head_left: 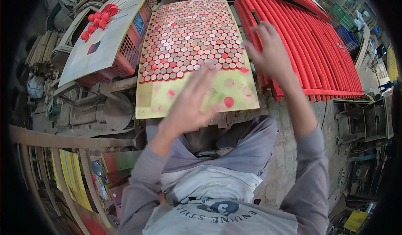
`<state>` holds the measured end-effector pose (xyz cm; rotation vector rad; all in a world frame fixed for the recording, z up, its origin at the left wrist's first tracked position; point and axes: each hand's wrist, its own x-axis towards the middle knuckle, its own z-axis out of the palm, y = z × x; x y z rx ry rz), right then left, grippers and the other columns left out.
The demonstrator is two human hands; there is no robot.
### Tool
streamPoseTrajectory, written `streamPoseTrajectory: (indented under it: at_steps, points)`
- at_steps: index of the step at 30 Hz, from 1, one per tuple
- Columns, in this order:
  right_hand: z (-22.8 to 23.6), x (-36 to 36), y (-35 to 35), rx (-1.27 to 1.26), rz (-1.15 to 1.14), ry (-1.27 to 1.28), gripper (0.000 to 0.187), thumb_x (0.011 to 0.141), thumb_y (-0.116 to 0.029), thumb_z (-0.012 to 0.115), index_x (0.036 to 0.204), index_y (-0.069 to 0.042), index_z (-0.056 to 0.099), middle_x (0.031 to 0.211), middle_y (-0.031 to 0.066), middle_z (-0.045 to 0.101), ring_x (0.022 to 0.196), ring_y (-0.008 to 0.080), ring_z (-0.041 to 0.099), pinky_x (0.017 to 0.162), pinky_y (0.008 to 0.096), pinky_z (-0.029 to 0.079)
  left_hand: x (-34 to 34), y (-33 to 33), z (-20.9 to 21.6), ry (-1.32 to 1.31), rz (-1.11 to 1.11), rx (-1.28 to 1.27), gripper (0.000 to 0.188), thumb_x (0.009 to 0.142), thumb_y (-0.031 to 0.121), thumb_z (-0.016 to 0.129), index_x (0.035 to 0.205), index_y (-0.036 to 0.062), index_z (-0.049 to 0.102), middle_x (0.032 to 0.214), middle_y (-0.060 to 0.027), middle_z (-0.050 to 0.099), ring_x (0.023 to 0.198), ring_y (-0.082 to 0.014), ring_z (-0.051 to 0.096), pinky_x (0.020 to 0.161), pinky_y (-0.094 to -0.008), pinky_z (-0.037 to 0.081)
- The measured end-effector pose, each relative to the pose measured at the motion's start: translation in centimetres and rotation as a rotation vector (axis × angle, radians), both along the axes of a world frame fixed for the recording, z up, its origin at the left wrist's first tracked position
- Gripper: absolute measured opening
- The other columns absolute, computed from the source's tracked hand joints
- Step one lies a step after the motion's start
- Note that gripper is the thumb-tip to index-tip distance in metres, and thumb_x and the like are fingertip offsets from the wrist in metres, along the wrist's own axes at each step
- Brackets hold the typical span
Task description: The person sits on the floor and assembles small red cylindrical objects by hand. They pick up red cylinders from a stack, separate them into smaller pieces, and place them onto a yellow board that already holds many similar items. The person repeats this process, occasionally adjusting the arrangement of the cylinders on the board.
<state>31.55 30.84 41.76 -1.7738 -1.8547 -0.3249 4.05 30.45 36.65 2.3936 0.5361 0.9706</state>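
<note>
Discs (pixel 190 38) cover yellow board (pixel 197 97); both hands blurred, apparently empty, cluttered workshop.

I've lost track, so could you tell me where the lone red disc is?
The lone red disc lies on the yellow board's bare near edge, right of the left hand.

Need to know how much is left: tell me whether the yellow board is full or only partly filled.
Partly filled. Round red and grey discs cover the far part of the yellow board; the near strip is mostly bare, with one loose red disc.
</note>
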Motion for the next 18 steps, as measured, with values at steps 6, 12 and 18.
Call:
streamPoseTrajectory:
  at_steps: [6, 12, 18]
  points:
    - [0.0, 10.3, 16.7, -0.23, -0.564, -0.014, 0.054, 0.098, -0.047, 0.053, 0.122, 0.0, 0.061, 0.125, 0.0244, 0.064, 0.115, 0.0392, 0.065, 0.093, 0.0503, 0.054, 0.6, -4.9, 0.5, -0.302, -0.209, -0.241, 0.064, 0.088, 0.023, 0.075, 0.141, -0.0037, 0.05, 0.135, -0.0238, 0.06, 0.127, -0.0361, 0.059, 0.107, -0.0432, 0.045]
    - [-2.1, 14.2, 26.2, -0.296, -0.554, -0.014, 0.055, 0.098, -0.05, 0.051, 0.122, -0.003, 0.066, 0.121, 0.0227, 0.068, 0.11, 0.0382, 0.068, 0.092, 0.0523, 0.054, -3.1, -6.4, -1.6, -0.363, -0.249, -0.369, 0.053, 0.09, 0.018, 0.072, 0.135, -0.0037, 0.055, 0.119, -0.0243, 0.068, 0.113, -0.0376, 0.066, 0.101, -0.0515, 0.048]
    - [-4.2, 15.2, 30.1, -0.253, -0.613, -0.143, 0.045, 0.096, -0.048, 0.058, 0.111, -0.01, 0.075, 0.114, 0.0153, 0.073, 0.104, 0.0319, 0.071, 0.085, 0.0467, 0.057, -4.6, -5.8, -3.4, -0.405, -0.174, -0.516, 0.048, 0.092, 0.019, 0.07, 0.133, -0.0028, 0.056, 0.112, -0.0231, 0.07, 0.107, -0.0361, 0.068, 0.097, -0.0514, 0.05]
